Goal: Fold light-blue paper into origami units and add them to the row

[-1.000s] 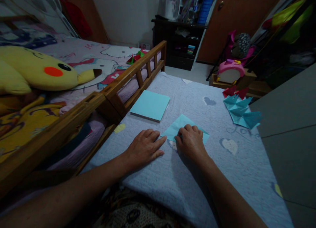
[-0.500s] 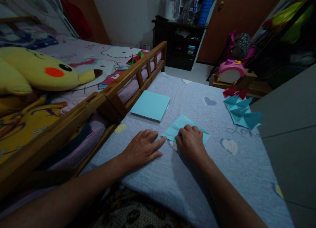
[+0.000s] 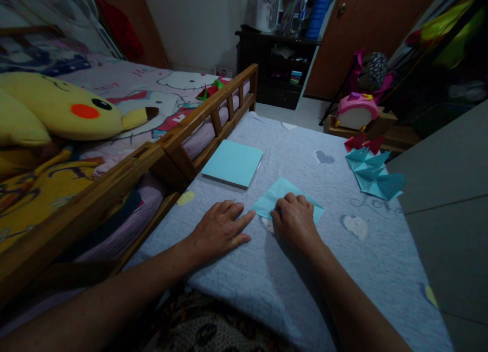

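Note:
A sheet of light blue origami paper (image 3: 267, 202) lies flat on the bedsheet, turned cornerwise to me, with faint creases. My right hand (image 3: 295, 217) rests on its near half with curled fingers pressed down on it; the fingertips and the paper beneath them are hidden. My left hand (image 3: 223, 227) lies palm down with fingers spread, its index fingertip close to the paper's left corner; whether they touch I cannot tell. Beyond, a square stack of the same blue paper (image 3: 232, 163) sits on the sheet. Folded blue paper pieces (image 3: 375, 174) and a red folded piece (image 3: 364, 142) stand at right.
A wooden bed rail (image 3: 206, 105) runs along the left of the bedsheet (image 3: 290, 291). Past it, a yellow plush toy (image 3: 64, 108) lies on another bed. A pale panel (image 3: 453, 204) borders the right side. A pink toy (image 3: 356, 112) is beyond the far right corner.

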`<state>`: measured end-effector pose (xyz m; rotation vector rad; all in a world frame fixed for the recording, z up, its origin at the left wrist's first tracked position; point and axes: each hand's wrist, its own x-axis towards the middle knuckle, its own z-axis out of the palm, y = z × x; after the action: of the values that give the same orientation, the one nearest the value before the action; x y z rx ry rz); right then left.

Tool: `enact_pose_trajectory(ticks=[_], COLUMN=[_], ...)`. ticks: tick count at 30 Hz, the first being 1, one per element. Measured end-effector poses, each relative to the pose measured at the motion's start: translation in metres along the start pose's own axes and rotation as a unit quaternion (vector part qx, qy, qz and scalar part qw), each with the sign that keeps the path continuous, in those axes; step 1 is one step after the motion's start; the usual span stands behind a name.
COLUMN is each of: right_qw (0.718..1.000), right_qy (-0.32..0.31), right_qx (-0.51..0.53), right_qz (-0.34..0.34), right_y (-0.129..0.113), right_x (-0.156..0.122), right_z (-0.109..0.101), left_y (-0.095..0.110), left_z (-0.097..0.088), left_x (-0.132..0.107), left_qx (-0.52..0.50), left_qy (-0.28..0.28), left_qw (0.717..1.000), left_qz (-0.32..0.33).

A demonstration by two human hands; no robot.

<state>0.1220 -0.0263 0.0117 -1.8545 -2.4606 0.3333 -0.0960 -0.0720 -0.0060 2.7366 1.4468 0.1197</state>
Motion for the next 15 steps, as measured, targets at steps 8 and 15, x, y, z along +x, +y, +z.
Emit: enact_pose_trajectory(ticks=[8,15], right_qw=[1.000,1.000], right_qy=[0.000,0.000], right_qx=[-0.002,-0.001], right_qz=[-0.002,0.001], right_y=[0.0007,0.0008], right_x=[-0.0001,0.0006], right_z=[0.0001,0.0004], left_y=[0.0014,0.0005], left_z=[0.0018,0.0043], left_x=[-0.0020,-0.0050], left_qx=[0.001,0.000], left_qy=[0.004,0.009], left_qw=[1.000,0.999], left_qz=[-0.020,-0.034])
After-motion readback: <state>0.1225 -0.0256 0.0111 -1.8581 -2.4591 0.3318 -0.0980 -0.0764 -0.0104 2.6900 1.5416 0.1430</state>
